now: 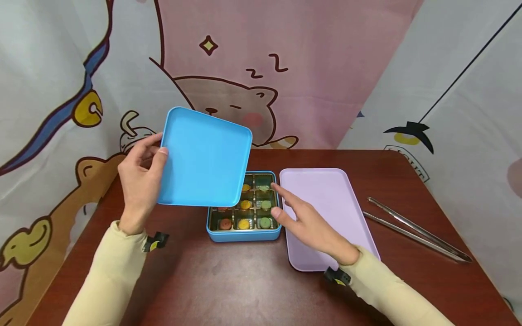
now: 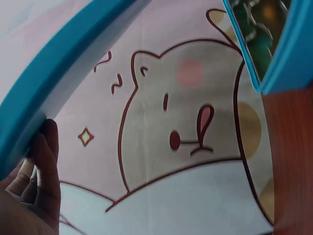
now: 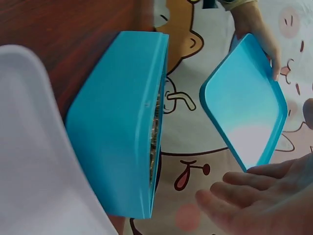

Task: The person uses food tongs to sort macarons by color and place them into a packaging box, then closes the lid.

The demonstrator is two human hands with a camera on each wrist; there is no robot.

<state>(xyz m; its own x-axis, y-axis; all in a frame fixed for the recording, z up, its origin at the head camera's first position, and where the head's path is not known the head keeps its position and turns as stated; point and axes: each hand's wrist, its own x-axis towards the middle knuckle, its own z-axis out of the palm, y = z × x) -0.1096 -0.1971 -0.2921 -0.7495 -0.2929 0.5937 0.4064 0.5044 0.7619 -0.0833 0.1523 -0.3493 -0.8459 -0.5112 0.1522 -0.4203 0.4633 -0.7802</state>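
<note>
Left hand (image 1: 140,181) grips blue lid (image 1: 205,159) by its left edge, thumb on top, lid lifted and tilted above far-left part of box (image 1: 244,233). Box sits open on table (image 1: 228,290), near centre; compartments hold round pieces, orange, yellow, green. Right hand (image 1: 310,222) open, fingers straight and spread, holding nothing, hovering at box's right rim, over left edge of lilac tray (image 1: 330,194). Tray lies just right of box. Tongs (image 1: 416,230) lie on table, far right, well apart from both hands.
</note>
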